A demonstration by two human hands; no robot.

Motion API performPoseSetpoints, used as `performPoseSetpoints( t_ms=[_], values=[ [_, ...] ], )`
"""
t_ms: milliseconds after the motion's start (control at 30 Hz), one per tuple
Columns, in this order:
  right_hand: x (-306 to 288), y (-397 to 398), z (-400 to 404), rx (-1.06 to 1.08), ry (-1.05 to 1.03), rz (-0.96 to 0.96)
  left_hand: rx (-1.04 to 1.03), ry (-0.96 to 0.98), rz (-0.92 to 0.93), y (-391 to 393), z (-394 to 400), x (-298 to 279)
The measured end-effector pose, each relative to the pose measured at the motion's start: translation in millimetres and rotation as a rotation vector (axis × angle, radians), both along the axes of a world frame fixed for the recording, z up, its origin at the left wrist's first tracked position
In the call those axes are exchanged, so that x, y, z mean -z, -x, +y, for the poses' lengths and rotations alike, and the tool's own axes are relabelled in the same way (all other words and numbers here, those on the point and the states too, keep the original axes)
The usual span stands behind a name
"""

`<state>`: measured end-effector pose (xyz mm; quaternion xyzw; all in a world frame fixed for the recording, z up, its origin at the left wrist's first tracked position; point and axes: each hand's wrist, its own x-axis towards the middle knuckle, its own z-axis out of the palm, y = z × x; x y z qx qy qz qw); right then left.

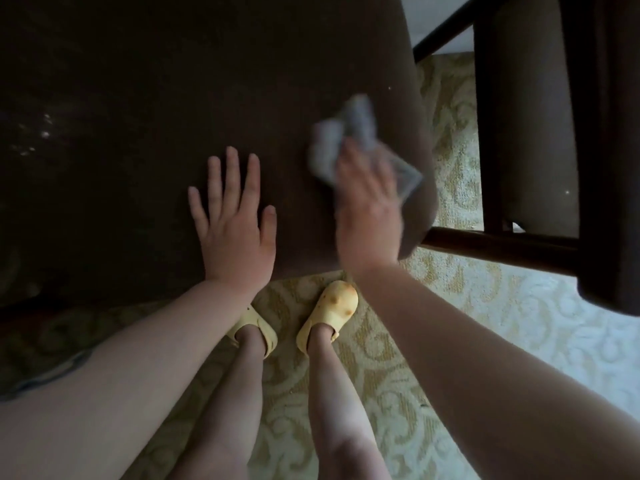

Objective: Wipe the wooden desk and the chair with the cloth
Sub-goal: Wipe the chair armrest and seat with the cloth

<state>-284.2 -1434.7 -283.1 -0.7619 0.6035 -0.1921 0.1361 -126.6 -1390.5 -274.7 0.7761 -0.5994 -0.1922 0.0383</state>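
Observation:
I look straight down on a chair with a wide dark brown padded seat [207, 81]. My left hand [232, 220] lies flat on the seat near its front edge, fingers spread and straight. My right hand [367, 216] is blurred and presses a crumpled grey-white cloth [349, 133] onto the seat by its rounded front right corner. The cloth bunches up beyond my fingertips and sticks out to the right of the hand. No wooden desk is in view.
A dark wooden rail [498, 244] runs right from the seat corner to a padded brown armrest [526, 116]. A pale patterned carpet [450, 341] covers the floor. My feet in yellow slippers [332, 313] stand just before the seat's front edge.

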Motion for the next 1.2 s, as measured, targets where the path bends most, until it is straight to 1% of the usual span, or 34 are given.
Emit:
performPoseSetpoints(
  t_ms=[33, 67, 100, 133, 167, 200, 233, 267, 300, 333, 367, 400, 433, 467, 533, 567, 600, 633, 667, 700, 733, 767, 800, 833, 900, 933, 967, 1000, 1033, 1067, 1100, 1133, 1167, 1200],
  values=[
    [3.3, -8.3, 10.1, -0.369, 0.000, 0.030, -0.023, -0.010, -0.001, -2.2, 0.7, 0.3],
    [6.2, -8.1, 12.2, -0.600, 0.009, 0.096, -0.034, -0.024, -0.010, -4.5, 1.4, 0.9],
    [8.6, -3.1, 5.6, -0.638, 0.003, 0.159, -0.034, -0.031, -0.020, -8.0, 3.4, 1.4],
    [11.1, 4.0, -3.3, -0.488, -0.013, 0.201, -0.029, -0.028, -0.021, -11.0, 4.8, 1.5],
    [14.5, 13.1, -12.3, -0.196, -0.037, 0.215, -0.021, -0.018, -0.019, -13.0, 5.1, 1.6],
    [12.0, 17.7, -20.2, 0.142, -0.077, 0.177, -0.018, -0.007, -0.020, -15.6, 5.4, 1.1],
    [8.2, 14.7, -23.5, 0.392, -0.093, 0.137, -0.020, 0.004, -0.020, -17.0, 4.6, 1.3],
    [1.8, 4.5, -22.2, 0.458, -0.071, 0.110, -0.030, 0.007, -0.015, -17.3, 2.5, 1.2],
    [-2.4, -9.7, -19.8, 0.321, -0.023, 0.084, -0.051, 0.008, -0.005, -17.2, -0.4, 0.8],
    [-1.6, -24.7, -13.0, 0.049, 0.014, 0.094, -0.077, 0.005, 0.008, -17.1, -3.2, 1.3],
    [1.4, -38.7, -2.6, -0.273, 0.005, 0.156, -0.104, 0.003, 0.017, -17.8, -5.6, 2.3],
    [1.7, -45.4, 3.8, -0.483, -0.040, 0.252, -0.118, -0.004, 0.020, -18.0, -7.0, 3.2],
    [0.0, -45.5, -0.1, -0.509, -0.099, 0.333, -0.112, -0.009, 0.019, -19.2, -7.1, 3.9],
    [-0.5, -39.6, -9.4, -0.371, -0.156, 0.382, -0.095, -0.006, 0.019, -19.7, -7.0, 4.5],
    [-3.0, -19.6, -32.0, 0.187, -0.277, 0.315, -0.049, 0.009, 0.019, -21.2, -8.4, 4.6],
    [-5.6, -10.9, -38.0, 0.399, -0.310, 0.262, -0.035, 0.012, 0.019, -22.4, -9.5, 4.1],
    [-11.2, -8.5, -37.8, 0.484, -0.284, 0.217, -0.030, 0.018, 0.018, -23.1, -12.0, 3.3],
    [-16.6, -12.3, -35.0, 0.421, -0.205, 0.180, -0.029, 0.021, 0.018, -23.3, -15.2, 2.6],
    [-18.9, -20.0, -29.2, 0.224, -0.143, 0.175, -0.026, 0.015, 0.016, -23.2, -18.0, 2.3],
    [-14.5, -26.9, -19.8, -0.063, -0.114, 0.226, -0.023, 0.003, 0.013, -22.8, -20.2, 2.8],
    [-10.4, -31.4, -8.9, -0.327, -0.136, 0.310, -0.019, -0.008, 0.008, -22.9, -20.6, 3.8],
    [-4.2, -28.9, -8.0, -0.435, -0.158, 0.387, -0.014, -0.013, 0.006, -23.3, -20.9, 4.7],
    [-0.4, -21.5, -15.9, -0.386, -0.193, 0.423, -0.012, -0.016, 0.015, -24.1, -20.3, 4.7],
    [1.8, -11.7, -26.0, -0.192, -0.213, 0.415, -0.010, -0.020, 0.023, -25.2, -19.0, 4.1],
    [1.3, 4.4, -45.9, 0.285, -0.207, 0.258, -0.012, -0.019, 0.013, -28.2, -18.1, 4.3],
    [-1.9, -0.2, -47.1, 0.415, -0.165, 0.177, -0.016, -0.017, 0.002, -29.7, -18.8, 4.5],
    [-4.6, -12.3, -45.5, 0.394, -0.117, 0.106, -0.023, -0.016, 0.001, -30.5, -21.0, 4.4],
    [-5.0, -28.7, -42.1, 0.221, -0.084, 0.066, -0.034, -0.018, 0.013, -31.5, -23.3, 4.9],
    [-2.0, -45.5, -35.8, -0.071, -0.062, 0.072, -0.053, -0.030, 0.037, -31.8, -26.5, 5.3],
    [-0.2, -57.9, -28.3, -0.364, -0.070, 0.117, -0.077, -0.042, 0.063, -33.0, -28.2, 5.2],
    [3.7, -58.1, -30.6, -0.499, -0.088, 0.182, -0.098, -0.050, 0.077, -33.9, -30.2, 4.6],
    [7.2, -49.2, -42.7, -0.461, -0.094, 0.234, -0.106, -0.051, 0.075, -35.3, -31.6, 3.4],
    [8.8, -35.8, -57.3, -0.284, -0.092, 0.246, -0.106, -0.052, 0.059, -36.5, -32.5, 2.1],
    [9.6, -18.9, -72.6, -0.001, -0.100, 0.191, -0.105, -0.053, 0.039, -37.4, -34.8, 1.2]
  ],
)
